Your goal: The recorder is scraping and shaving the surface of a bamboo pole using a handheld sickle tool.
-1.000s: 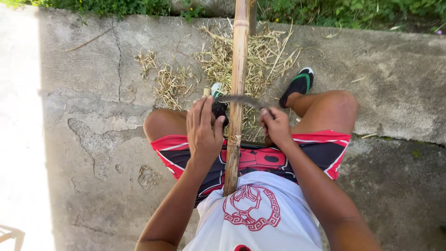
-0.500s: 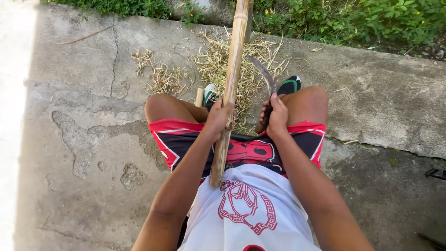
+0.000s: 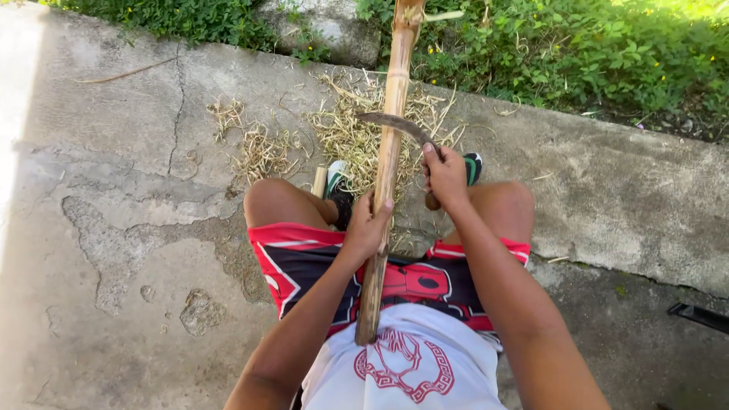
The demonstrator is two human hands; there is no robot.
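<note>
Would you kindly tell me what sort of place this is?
Likely an outdoor yard edge: cracked grey concrete slab, green leafy weeds along its border, and dry straw-coloured shavings scattered beneath the long tan bamboo pole.

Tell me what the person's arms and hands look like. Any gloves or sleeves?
No gloves: the left hand and right hand are bare, with no rings or watch showing. Both forearms are bare too, with no sleeves in view. The person wears a white shirt with a red round emblem and red, black and white patterned shorts.

Both hands (image 3: 370,225) (image 3: 446,176) forward, fingers curled closed
</note>
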